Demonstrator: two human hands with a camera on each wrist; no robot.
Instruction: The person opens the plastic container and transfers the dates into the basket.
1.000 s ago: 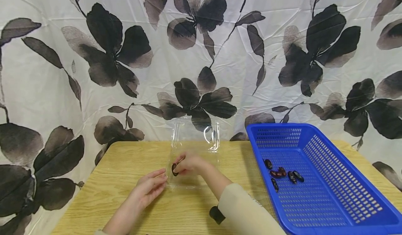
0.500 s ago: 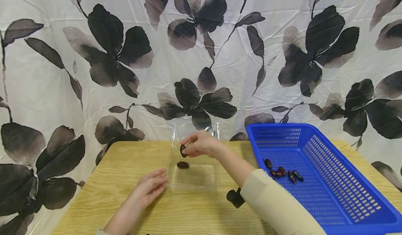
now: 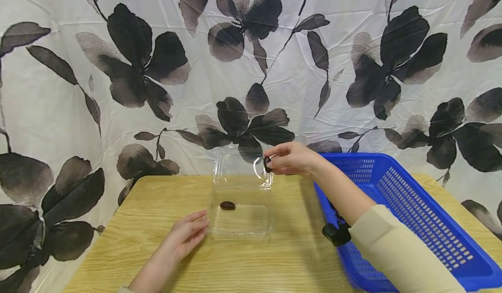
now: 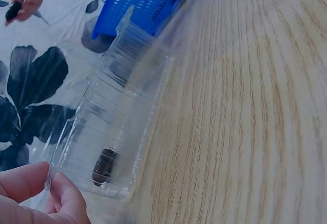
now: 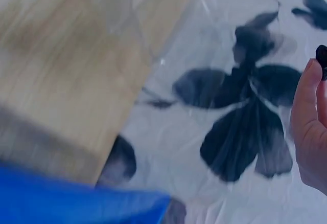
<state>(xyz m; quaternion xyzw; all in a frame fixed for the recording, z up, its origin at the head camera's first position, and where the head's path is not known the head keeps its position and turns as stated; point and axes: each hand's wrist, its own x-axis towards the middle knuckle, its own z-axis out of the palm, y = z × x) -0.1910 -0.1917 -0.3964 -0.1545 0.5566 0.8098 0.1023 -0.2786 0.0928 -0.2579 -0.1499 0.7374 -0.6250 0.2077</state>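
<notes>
A clear plastic clamshell container (image 3: pixel 251 223) stands open on the table, its lid (image 3: pixel 239 169) raised at the back. One dark brown date (image 3: pixel 227 205) lies in its base, towards the left. At the container's left side is my left hand (image 3: pixel 187 234); in the left wrist view its thumb and finger pinch the rim. My right hand (image 3: pixel 296 159) holds another date (image 3: pixel 267 164) between thumb and fingertips, in the air by the lid's right edge. That same date (image 5: pixel 321 59) shows at the right border of the right wrist view.
A blue perforated plastic basket (image 3: pixel 435 223) stands on the right of the wooden table (image 3: pixel 157 206). My right forearm crosses above it, hiding most of the dates inside. A floral cloth (image 3: pixel 333 66) hangs behind the table. A black device (image 3: pixel 336 234) sits under the right wrist.
My right hand has lifted a date out of the container and carried it up and to the right. Another date has come into sight in the base. My left hand has stayed put.
</notes>
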